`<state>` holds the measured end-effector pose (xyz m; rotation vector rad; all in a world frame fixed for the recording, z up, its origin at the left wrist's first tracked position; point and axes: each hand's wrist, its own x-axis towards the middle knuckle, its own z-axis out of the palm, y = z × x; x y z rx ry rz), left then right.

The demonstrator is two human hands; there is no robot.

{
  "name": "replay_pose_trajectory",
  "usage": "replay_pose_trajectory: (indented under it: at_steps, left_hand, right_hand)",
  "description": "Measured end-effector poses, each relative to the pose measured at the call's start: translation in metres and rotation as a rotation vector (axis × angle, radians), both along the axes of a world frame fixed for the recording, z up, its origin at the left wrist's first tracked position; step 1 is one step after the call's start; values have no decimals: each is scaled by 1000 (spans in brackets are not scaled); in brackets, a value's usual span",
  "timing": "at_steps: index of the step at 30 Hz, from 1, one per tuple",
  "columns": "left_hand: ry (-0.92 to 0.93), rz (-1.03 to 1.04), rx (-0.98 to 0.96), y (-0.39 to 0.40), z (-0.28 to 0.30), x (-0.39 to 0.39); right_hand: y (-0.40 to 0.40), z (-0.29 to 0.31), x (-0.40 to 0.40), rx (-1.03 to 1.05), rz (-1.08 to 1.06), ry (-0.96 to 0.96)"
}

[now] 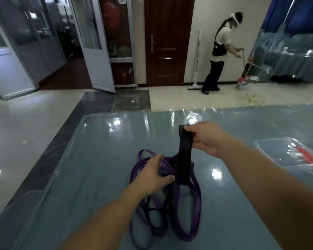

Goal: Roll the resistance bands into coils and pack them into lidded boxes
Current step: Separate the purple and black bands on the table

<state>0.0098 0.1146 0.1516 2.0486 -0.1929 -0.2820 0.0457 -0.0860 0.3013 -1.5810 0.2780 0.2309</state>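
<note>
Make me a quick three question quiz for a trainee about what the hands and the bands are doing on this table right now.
1. True or false: the right hand pinches the upper end of the black band and holds it up off the table.
2. Multiple choice: what does the left hand rest on? A) the clear box, B) the purple bands, C) the bare table.
3. Fill in: the clear plastic box lies on the person's ____ side of the table.

Key: 1 true; 2 B; 3 right.
</note>
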Motion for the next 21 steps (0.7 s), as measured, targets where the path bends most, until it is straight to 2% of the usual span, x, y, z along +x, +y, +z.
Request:
replay_pose_trajectory:
  at_steps: [4, 11, 17, 21]
  left_hand:
    - [-50, -82, -128, -23, 59, 17]
    - [-209, 14, -151, -54, 120, 46]
    - [-248, 233, -232, -75, 137, 45]
    - [-179, 181, -164, -83, 151, 46]
  right_hand:
    - [-3, 43, 3, 47, 39, -60]
    - [-13, 106, 6, 116, 168, -119]
    - [-41, 113, 19, 268, 108, -121]
    - [-52, 109, 19, 318, 108, -94]
